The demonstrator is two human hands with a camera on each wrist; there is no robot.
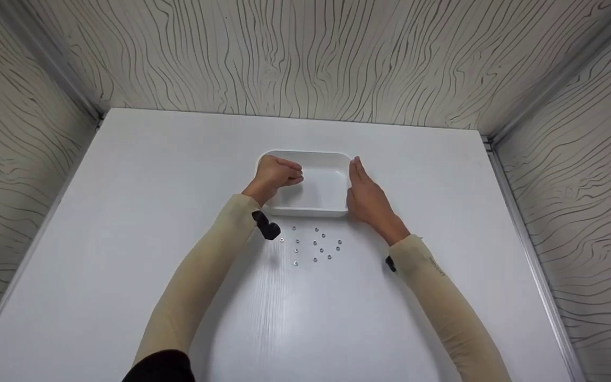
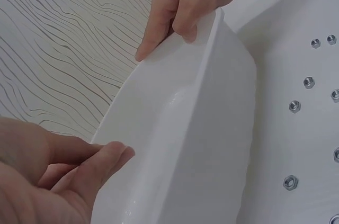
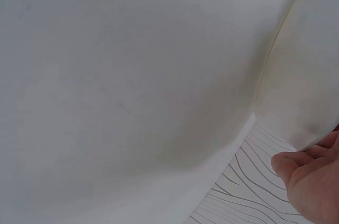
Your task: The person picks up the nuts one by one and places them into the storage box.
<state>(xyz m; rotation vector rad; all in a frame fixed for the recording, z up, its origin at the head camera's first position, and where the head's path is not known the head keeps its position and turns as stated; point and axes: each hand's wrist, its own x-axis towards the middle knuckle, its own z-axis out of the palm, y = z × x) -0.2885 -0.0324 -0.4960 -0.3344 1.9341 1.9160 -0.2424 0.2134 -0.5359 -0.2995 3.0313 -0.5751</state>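
Note:
A white rectangular tray (image 1: 310,211) with raised walls stands on the white table. My right hand (image 1: 370,200) grips its right end; in the left wrist view a thumb (image 2: 189,34) lies inside the rim and fingers outside. My left hand (image 1: 274,172) is over the tray's left part, its thumb and fingertips drawn together, as the left wrist view also shows. Whether something small is between them is hidden. Several small metal hex nuts (image 2: 290,182) lie scattered on the table just in front of the tray. In the right wrist view, my right hand (image 3: 313,177) touches the tray (image 3: 304,86).
The white table (image 1: 140,212) spreads to both sides of the tray. Wood-grain patterned panels (image 1: 305,63) rise behind it and at the sides, with metal rails (image 1: 536,297) along the edges. Dark wrist devices (image 1: 267,225) sit under both sleeves.

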